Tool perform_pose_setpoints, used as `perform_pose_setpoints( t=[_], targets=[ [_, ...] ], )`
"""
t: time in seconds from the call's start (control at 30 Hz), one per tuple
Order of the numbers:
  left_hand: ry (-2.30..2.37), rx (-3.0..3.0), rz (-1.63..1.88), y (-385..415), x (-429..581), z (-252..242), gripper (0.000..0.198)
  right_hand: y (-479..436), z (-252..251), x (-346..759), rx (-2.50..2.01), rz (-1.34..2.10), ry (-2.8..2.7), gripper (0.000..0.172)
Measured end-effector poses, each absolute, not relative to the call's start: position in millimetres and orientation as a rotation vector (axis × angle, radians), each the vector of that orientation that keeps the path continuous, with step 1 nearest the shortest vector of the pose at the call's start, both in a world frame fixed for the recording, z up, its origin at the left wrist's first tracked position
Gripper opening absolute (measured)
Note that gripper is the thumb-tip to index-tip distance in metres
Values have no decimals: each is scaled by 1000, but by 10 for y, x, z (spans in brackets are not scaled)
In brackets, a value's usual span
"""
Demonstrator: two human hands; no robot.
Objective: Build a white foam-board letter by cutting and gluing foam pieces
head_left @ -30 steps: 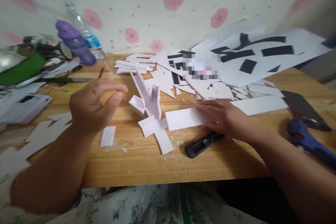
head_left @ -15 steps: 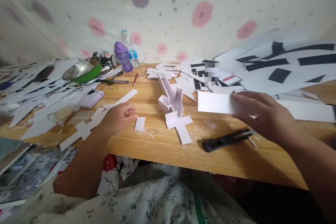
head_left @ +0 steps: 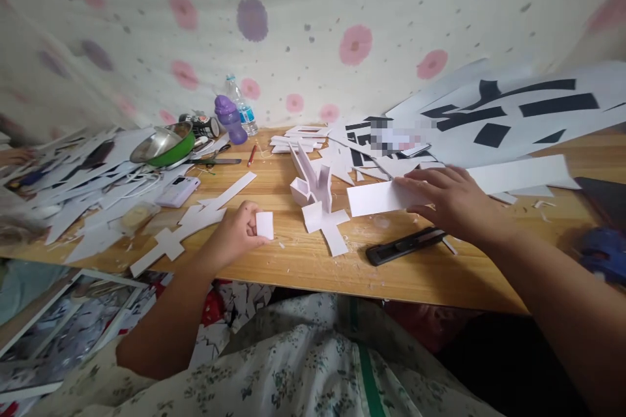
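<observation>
My left hand [head_left: 243, 229] pinches a small white rectangular board piece [head_left: 265, 225] just above the table. A long white strip of board [head_left: 374, 198] is gripped by my right hand [head_left: 440, 199], its far end reaching out past the wrist on the right. Between the hands stands a white folded board piece [head_left: 313, 186] with upright walls, and in front of it a white cross-shaped part [head_left: 333, 231] lies flat. Below my right hand rests a black utility knife [head_left: 403, 245]. White cut-out letter-like strips [head_left: 171, 241] lie left of my left hand.
On the left are a green metal bowl [head_left: 169, 145], a lilac phone-like device [head_left: 178, 191] and piled white offcuts. A purple bottle [head_left: 231, 120] and a clear water bottle [head_left: 247, 114] stand behind. Black-printed sheets [head_left: 528, 111] lean at right; a blue object [head_left: 604, 251] sits near the right edge.
My left hand has closed on the small white piece, which was lying on the table. My right hand still holds the strip, slightly lower and further left. The view has shifted.
</observation>
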State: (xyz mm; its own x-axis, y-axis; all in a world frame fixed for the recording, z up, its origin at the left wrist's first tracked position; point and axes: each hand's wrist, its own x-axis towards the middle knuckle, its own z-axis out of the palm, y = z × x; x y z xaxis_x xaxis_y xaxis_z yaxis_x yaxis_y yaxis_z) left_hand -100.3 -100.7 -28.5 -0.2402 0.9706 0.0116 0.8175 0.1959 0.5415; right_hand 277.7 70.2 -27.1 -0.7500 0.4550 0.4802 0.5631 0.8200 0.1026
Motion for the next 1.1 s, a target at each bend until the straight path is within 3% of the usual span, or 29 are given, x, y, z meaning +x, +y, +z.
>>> perform_pose_setpoints(
  t=[0.17, 0.43, 0.5, 0.67, 0.77, 1.03, 1.1],
  targets=[
    [1869, 1649, 994, -1054, -614, -99, 50, 867, -484, 2854, -829, -322, -2599, 44],
    [1498, 1602, 1143, -1016, -213, -80, 52, 680, -412, 2731, -954, -139, -2611, 43],
    [1435, 1570, 1166, -1005, -155, -93, 52, 490, -310, 2623, -888, 107, -2501, 42],
    [1310, 1567, 1215, -972, 0, -112, 50, -105, -59, 2282, -681, 1131, -2172, 32],
    [1240, 1625, 1217, -956, 114, -160, 50, -321, -40, 2118, -589, 1490, -1925, 22],
    [1247, 2158, 1171, -831, -86, -104, 53, -260, -182, 2018, -639, 1506, -1753, 17],
    [1367, 2109, 1382, -665, -306, -41, 32, -156, -217, 1999, -659, 1424, -1822, 14]
  ],
)
